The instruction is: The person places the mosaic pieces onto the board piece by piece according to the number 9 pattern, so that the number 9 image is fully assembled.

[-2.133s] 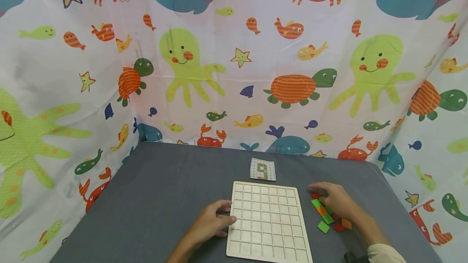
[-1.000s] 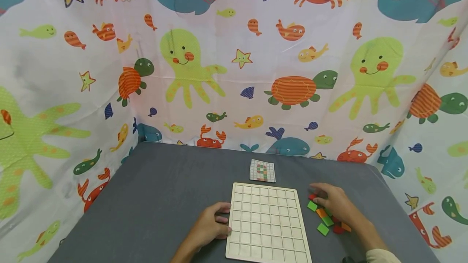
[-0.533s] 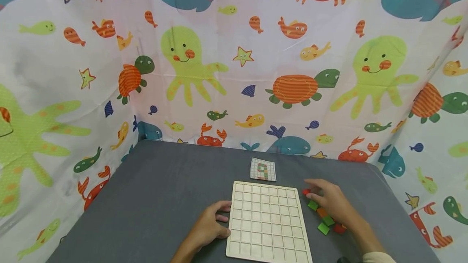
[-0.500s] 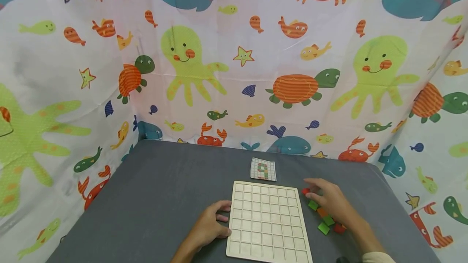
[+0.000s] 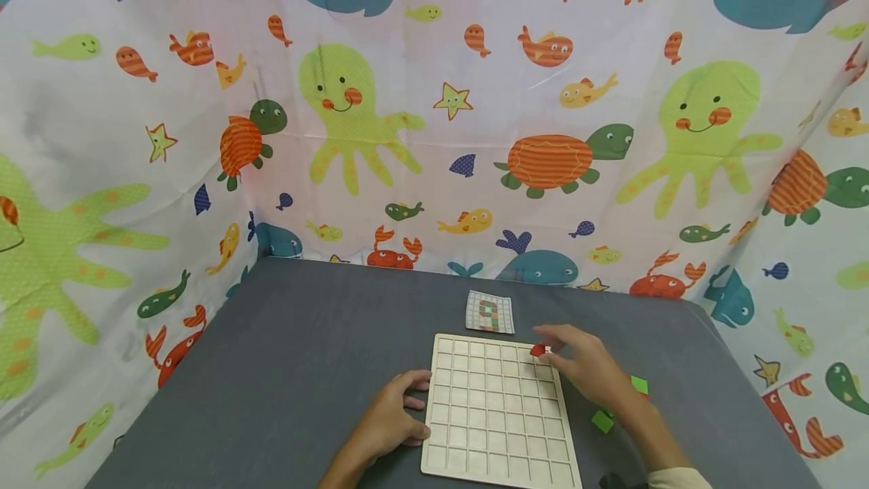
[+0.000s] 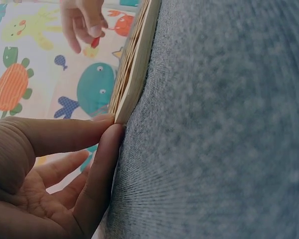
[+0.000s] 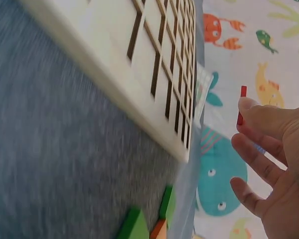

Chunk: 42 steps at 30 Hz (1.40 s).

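Observation:
A pale wooden grid board (image 5: 498,410) lies on the dark grey table, with its squares bare. My left hand (image 5: 390,413) rests at its left side; in the left wrist view, thumb and finger touch the board's edge (image 6: 134,79). My right hand (image 5: 587,368) is over the board's far right corner and pinches a small red tile (image 5: 538,350) between thumb and finger. In the right wrist view the red tile (image 7: 243,94) appears edge-on as a thin strip, above the board's surface. The other fingers of that hand are spread.
Behind the board lies a card (image 5: 489,313) with a coloured grid pattern. Loose tiles, such as a green tile (image 5: 602,421), sit right of the board, partly hidden by my right forearm. A curtain (image 5: 434,96) printed with sea animals encloses the table's back and sides.
My right hand has moved left from the loose tiles to the board's far right corner, bringing the red tile with it. The left hand stays at the board's left edge.

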### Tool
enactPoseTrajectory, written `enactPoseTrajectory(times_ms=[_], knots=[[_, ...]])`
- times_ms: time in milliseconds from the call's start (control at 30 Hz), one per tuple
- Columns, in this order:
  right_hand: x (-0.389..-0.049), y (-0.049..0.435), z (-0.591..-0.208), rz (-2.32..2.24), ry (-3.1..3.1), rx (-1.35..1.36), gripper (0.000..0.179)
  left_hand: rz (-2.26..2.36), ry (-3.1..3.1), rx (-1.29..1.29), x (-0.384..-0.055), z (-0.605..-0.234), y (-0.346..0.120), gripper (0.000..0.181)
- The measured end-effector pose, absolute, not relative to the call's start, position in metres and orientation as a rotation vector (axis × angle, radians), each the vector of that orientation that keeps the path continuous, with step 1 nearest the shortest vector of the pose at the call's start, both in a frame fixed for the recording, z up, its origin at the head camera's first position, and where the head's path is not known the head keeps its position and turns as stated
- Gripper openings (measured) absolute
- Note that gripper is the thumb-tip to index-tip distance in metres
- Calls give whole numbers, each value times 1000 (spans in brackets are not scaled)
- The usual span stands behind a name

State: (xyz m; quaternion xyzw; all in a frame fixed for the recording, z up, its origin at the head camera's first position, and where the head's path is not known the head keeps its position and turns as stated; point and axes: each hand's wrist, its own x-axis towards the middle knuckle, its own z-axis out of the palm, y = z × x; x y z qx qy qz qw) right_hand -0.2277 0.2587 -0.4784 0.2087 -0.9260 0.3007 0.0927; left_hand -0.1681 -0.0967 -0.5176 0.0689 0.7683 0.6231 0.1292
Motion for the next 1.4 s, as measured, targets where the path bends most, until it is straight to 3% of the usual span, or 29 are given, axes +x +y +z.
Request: enactPoseTrajectory(times_ms=[667,1400], knots=[[-237,209,-486,1062,-2799,789,47,1820,2233,175,-167,-519,-97,96],[-251,177,-499,1100,-2978,722,47,1822,2216,159,-168,-520,-97,96]])
